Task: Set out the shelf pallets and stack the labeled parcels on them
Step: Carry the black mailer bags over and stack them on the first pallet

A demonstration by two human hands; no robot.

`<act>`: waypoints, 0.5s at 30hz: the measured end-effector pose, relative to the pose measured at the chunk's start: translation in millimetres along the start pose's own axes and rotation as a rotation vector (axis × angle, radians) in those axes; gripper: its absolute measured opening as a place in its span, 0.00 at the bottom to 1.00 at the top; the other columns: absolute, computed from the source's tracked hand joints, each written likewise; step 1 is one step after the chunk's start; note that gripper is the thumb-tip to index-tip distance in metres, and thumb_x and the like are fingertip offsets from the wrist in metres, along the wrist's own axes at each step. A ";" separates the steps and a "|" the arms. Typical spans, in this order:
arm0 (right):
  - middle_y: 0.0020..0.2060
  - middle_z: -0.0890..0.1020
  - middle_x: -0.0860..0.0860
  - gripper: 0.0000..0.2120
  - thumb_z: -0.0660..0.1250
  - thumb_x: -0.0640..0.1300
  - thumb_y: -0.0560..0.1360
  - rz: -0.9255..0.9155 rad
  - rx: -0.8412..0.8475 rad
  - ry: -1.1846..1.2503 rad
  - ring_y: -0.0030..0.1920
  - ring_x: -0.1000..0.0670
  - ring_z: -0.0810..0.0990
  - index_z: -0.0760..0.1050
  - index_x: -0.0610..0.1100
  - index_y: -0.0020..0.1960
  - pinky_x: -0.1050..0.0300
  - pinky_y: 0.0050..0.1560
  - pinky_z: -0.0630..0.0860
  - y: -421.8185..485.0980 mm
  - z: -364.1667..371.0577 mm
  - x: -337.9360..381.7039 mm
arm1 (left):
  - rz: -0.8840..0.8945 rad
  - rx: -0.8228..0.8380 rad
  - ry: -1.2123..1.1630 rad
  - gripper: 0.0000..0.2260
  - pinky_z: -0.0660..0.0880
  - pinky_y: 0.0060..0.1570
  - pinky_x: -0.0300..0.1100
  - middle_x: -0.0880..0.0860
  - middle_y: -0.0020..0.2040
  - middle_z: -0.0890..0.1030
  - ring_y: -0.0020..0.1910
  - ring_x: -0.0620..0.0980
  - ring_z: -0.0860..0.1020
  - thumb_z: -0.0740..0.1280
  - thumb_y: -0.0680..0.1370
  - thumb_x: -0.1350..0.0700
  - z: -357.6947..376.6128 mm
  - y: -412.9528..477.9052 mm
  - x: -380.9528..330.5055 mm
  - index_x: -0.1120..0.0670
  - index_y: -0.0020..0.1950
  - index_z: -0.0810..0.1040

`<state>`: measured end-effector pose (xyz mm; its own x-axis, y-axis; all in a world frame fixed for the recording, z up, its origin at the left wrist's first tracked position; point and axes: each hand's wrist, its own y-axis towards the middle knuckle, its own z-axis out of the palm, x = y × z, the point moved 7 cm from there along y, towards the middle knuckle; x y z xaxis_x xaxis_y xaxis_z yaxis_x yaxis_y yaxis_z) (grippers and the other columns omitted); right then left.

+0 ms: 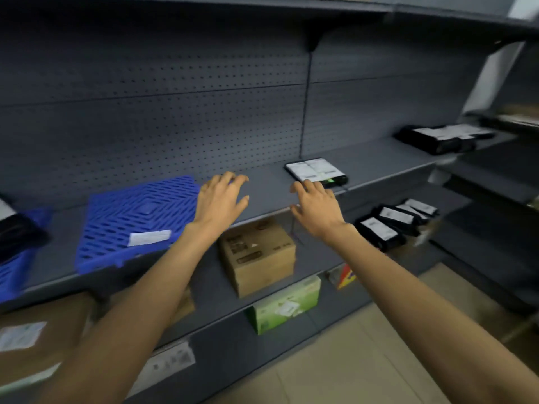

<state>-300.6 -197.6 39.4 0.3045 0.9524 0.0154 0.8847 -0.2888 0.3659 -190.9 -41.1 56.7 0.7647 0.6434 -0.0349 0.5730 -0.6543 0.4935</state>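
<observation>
Illegibly labelled pallet (140, 217), parcel (313, 170), left hand (221, 199), right hand (316, 205) spread

The far-left blue pallet (14, 275) and the black parcel (20, 237) on it are cut off by the left edge. The left hand (221, 199) hides a corner of the middle blue pallet (137, 217). The right hand (316, 205) covers the near edge of the flat parcel (335, 180) — touching or not, I cannot tell. Its label (313, 170) is too blurry to read.

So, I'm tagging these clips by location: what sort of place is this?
Probably a parcel depot or stockroom: grey metal shelving with a pegboard back, black labeled parcels and a cardboard box on the shelves, and a blue plastic pallet laid out.
</observation>
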 end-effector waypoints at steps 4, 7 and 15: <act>0.59 0.74 0.45 0.16 0.60 0.50 0.79 0.125 -0.010 -0.058 0.62 0.41 0.71 0.69 0.44 0.64 0.46 0.57 0.69 -35.7 -15.9 -94.5 | 0.125 0.012 -0.065 0.19 0.73 0.54 0.54 0.53 0.61 0.76 0.60 0.58 0.74 0.66 0.78 0.48 25.7 28.0 -101.6 0.51 0.68 0.73; 0.60 0.74 0.44 0.18 0.60 0.50 0.80 0.206 -0.013 -0.087 0.62 0.40 0.71 0.68 0.43 0.65 0.45 0.57 0.69 -56.8 -25.8 -156.3 | 0.220 0.019 -0.094 0.19 0.74 0.52 0.53 0.54 0.61 0.77 0.60 0.59 0.74 0.66 0.78 0.50 41.0 52.1 -166.7 0.52 0.68 0.73; 0.56 0.74 0.46 0.14 0.60 0.49 0.79 0.401 -0.036 -0.115 0.59 0.41 0.72 0.69 0.44 0.62 0.46 0.55 0.70 -80.3 -27.9 -305.1 | 0.419 0.011 -0.188 0.16 0.73 0.51 0.52 0.54 0.59 0.78 0.57 0.59 0.76 0.65 0.78 0.53 94.9 136.0 -305.5 0.52 0.66 0.75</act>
<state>-474.5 -462.2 31.3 0.6614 0.7476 0.0594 0.6760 -0.6286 0.3845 -318.6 -364.3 52.0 0.9707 0.2402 0.0082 0.2056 -0.8476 0.4892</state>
